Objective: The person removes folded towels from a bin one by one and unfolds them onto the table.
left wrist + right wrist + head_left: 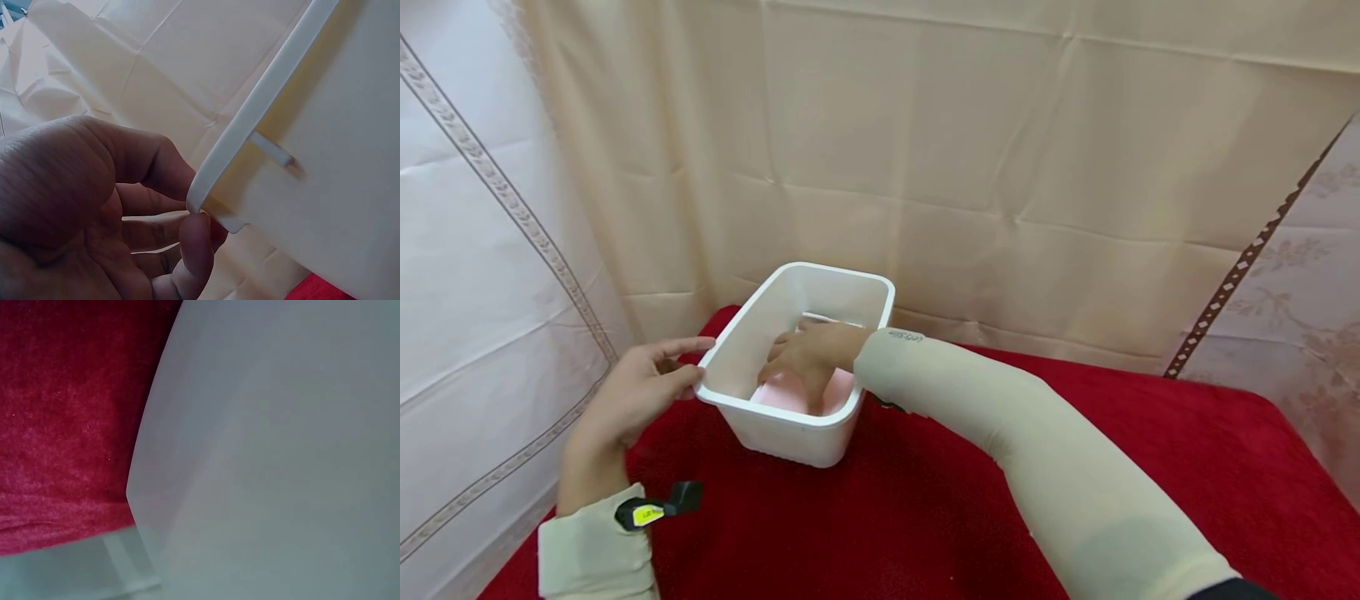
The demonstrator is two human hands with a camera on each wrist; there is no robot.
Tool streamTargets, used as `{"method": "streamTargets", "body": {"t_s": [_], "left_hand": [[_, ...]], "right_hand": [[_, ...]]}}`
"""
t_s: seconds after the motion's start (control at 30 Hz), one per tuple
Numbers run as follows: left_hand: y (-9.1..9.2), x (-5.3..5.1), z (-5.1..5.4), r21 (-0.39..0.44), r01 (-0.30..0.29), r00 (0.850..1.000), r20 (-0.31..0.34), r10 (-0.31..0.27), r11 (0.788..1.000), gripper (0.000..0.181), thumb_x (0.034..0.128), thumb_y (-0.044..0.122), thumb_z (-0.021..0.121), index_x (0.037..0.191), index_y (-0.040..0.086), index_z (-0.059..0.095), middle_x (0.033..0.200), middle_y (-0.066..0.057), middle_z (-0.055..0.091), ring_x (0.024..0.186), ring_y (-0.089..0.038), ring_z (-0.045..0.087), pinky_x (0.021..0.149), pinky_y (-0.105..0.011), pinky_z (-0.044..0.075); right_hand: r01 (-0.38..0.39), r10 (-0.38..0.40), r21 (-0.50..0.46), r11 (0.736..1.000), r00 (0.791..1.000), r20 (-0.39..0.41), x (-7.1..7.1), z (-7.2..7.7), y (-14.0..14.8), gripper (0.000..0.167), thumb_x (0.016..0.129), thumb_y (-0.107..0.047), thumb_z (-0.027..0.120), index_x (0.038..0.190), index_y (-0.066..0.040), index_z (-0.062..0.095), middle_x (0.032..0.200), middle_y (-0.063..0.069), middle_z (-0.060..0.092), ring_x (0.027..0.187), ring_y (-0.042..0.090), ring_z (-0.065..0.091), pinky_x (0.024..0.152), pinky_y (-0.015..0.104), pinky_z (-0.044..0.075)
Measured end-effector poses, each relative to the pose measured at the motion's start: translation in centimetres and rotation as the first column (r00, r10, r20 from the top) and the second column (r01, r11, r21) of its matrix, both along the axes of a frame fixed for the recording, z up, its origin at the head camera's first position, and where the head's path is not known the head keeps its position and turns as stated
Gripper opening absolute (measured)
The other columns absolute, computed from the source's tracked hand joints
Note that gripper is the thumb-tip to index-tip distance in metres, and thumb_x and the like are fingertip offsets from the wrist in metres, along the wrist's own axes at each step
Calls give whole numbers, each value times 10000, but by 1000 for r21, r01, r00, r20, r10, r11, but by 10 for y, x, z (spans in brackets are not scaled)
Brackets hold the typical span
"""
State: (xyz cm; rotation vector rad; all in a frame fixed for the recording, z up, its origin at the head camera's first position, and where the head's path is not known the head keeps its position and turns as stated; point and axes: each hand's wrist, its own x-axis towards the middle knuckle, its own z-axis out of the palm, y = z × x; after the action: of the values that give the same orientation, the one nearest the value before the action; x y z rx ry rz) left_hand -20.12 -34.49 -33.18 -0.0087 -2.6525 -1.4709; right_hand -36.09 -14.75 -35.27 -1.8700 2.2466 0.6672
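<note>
A white plastic tub (790,421) stands on the red cloth. My left hand (632,392) pinches the tub's rim at its near left corner; the left wrist view shows the thumb and fingers of that hand (106,200) on the rim (250,119). Inside the tub, my right hand (808,354) lies palm down with fingers spread over something flat and pale pink (786,392). How much of the pink thing is under the hand is hidden. In the right wrist view a pale surface fills most of the picture, and the hand is out of sight.
The red cloth (1120,425) covers the table around the tub. Behind it hangs a beige curtain (962,150), close to the tub's far end. Patterned white cloths hang at the left (475,275) and right (1300,317).
</note>
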Motion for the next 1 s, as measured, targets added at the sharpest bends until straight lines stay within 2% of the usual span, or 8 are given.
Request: {"method": "streamTargets", "body": {"t_s": [0.17, 0.27, 0.6, 0.73, 0.83, 0.93, 1.0], "left_hand": [[-1, 0, 0, -4, 0, 1000, 5, 0, 1000, 414, 984, 29, 576, 1387, -66, 577, 1069, -218, 662, 785, -209, 622, 670, -274, 571], [-1, -1, 1, 2, 1, 1000, 7, -1, 1000, 412, 982, 26, 578, 1383, -68, 579, 1046, -213, 661, 774, -205, 619, 663, -275, 567], [3, -6, 1, 26, 19, 1000, 3, -20, 999, 422, 978, 22, 591, 1390, -67, 573, 1046, -181, 670, 766, -176, 615, 667, -266, 564], [2, -6, 0, 24, 19, 1000, -7, -19, 1000, 425, 974, 11, 587, 1391, -73, 569, 996, -144, 665, 748, -172, 608, 653, -262, 556], [0, -5, 0, 20, 17, 1000, -13, -17, 1000, 423, 974, 2, 583, 1389, -79, 567, 978, -132, 666, 742, -169, 610, 649, -260, 554], [-1, -4, -1, 22, 19, 1000, -5, -19, 1000, 421, 981, 5, 586, 1393, -80, 563, 960, -127, 664, 741, -171, 609, 650, -260, 555], [-1, -3, -1, 20, 20, 1000, 1, -20, 1000, 422, 982, 9, 589, 1394, -80, 561, 954, -124, 664, 745, -176, 607, 652, -261, 555]], "right_hand": [[3, -2, 44, 999, 1000, -24, 2, 1, 0, 961, 737, -660, 799, 1554, -360, 391, 1519, -40, 471, 1424, 170, 362, 1122, 568, 318], [-2, 3, 46, 999, 1000, -28, 3, 1, 0, 941, 743, -659, 799, 1540, -335, 417, 1518, -45, 477, 1417, 169, 374, 1127, 568, 314], [25, -24, 32, 999, 999, -34, 6, 6, 7, 855, 728, -635, 830, 1429, -277, 496, 1389, -43, 555, 1253, 185, 481, 989, 439, 366], [26, -25, 26, 999, 999, -33, 6, 7, 7, 879, 748, -620, 823, 1489, -313, 463, 1459, -54, 526, 1288, 188, 466, 1052, 489, 345], [26, -25, 29, 999, 999, -31, 6, 6, 7, 874, 771, -587, 808, 1531, -371, 432, 1521, -137, 480, 1324, 173, 437, 1127, 566, 282], [33, -31, 55, 998, 999, -43, 6, 3, 6, 859, 779, -572, 793, 1535, -407, 422, 1512, -188, 479, 1295, 168, 437, 1144, 594, 252], [38, -35, 66, 997, 998, -57, 7, 1, 5, 852, 774, -571, 792, 1528, -412, 427, 1489, -172, 500, 1249, 177, 450, 1132, 576, 269]]}}
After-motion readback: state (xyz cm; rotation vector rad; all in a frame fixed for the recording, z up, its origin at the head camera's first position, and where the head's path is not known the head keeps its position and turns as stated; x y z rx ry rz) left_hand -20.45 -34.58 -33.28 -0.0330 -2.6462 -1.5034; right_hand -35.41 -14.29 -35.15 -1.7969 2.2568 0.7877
